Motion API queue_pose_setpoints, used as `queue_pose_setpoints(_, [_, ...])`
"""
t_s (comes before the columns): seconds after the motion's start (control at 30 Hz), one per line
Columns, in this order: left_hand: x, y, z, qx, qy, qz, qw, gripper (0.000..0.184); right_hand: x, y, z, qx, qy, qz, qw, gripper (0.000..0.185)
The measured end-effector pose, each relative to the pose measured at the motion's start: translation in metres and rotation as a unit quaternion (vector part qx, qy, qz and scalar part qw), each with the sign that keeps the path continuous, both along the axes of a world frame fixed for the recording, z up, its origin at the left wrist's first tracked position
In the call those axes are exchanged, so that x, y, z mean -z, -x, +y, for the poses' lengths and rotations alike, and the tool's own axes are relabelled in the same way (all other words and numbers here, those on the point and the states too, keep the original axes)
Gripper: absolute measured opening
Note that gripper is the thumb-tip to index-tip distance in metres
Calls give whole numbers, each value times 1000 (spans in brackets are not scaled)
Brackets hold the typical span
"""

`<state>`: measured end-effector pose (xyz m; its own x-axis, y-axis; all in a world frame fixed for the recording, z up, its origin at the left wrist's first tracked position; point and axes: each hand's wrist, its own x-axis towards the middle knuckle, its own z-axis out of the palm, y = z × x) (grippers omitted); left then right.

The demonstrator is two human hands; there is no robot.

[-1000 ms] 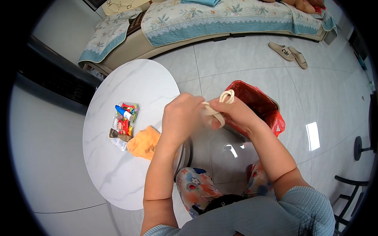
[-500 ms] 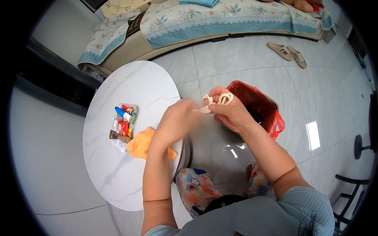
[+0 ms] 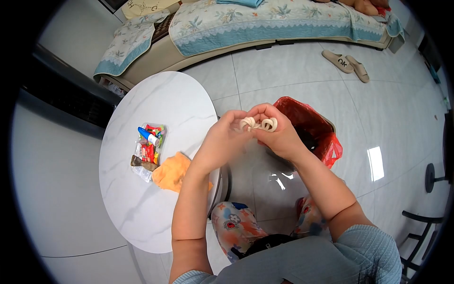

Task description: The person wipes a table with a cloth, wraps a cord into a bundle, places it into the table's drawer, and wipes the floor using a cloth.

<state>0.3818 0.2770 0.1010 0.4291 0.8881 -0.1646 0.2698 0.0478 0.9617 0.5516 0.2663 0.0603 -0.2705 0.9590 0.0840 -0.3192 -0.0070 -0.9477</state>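
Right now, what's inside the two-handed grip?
Cream-coloured cord, bunched in loops, visible between the left hand and right hand. Fingers and palms cover the rest; I can't make out the cord's ends.

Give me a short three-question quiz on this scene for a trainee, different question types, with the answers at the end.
1. True or false: the left hand and the right hand come together at the pale looped cord.

2. Multiple choice: what lies next to the clear container on the white table?
A) a pair of slippers
B) an orange cloth
C) a blue towel

3. Fill in the blank: the liner hanging over the edge of the bin is coloured ____.

Key: 1. True. 2. B. 3. Red.
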Motion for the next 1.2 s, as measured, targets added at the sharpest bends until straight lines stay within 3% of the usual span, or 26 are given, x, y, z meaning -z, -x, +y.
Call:
queue_pose_setpoints(0.13, [-2, -4, -2, -32, -16, 20, 999, 32, -2, 4, -2, 25, -13, -19, 999, 29])
queue_pose_setpoints(0.23, [-1, -7, -3, -33, -17, 21, 999, 31, 9, 6, -3, 115, -101, -116, 981, 30])
queue_pose_setpoints(0.3, [0, -9, -4, -28, -18, 24, 999, 31, 12, 7, -2, 194, -246, -202, 928, 29])
queue_pose_setpoints(0.4, [1, -8, -2, -44, 8, -8, 999, 32, 5, 3, -3, 219, -289, -206, 909, 27])
queue_pose_setpoints(0.5, [-2, -7, -2, -60, 55, -34, 996, 33, 8, 0, 1, 212, -242, -194, 927, 24])
queue_pose_setpoints(0.7, [4, -5, 0, -57, -19, 32, 998, 19, 6, -3, 3, 128, -205, -163, 957, 32])
queue_pose_setpoints(0.77, [0, -5, -1, -119, 17, -57, 991, 15, 3, -5, 2, 112, -176, -165, 964, 33])
queue_pose_setpoints(0.83, [1, -3, 0, -110, 5, -64, 992, 16, -2, -7, 1, 96, -148, -167, 970, 34])
queue_pose_setpoints(0.93, [1, -1, 2, -128, 42, -75, 988, 19, -9, -8, -3, 33, -51, -85, 995, 35])
queue_pose_setpoints(1.0, [7, 3, 6, -123, 79, -209, 967, 22, -11, -11, -3, 3, -53, -60, 997, 36])
queue_pose_setpoints(1.13, [12, 3, 8, -110, 119, -327, 931, 22, 4, -11, 7, 5, 35, 22, 999, 34])
queue_pose_setpoints(1.2, [13, 3, 7, -47, 139, -407, 901, 21, 17, -9, 10, 22, 50, 236, 970, 22])
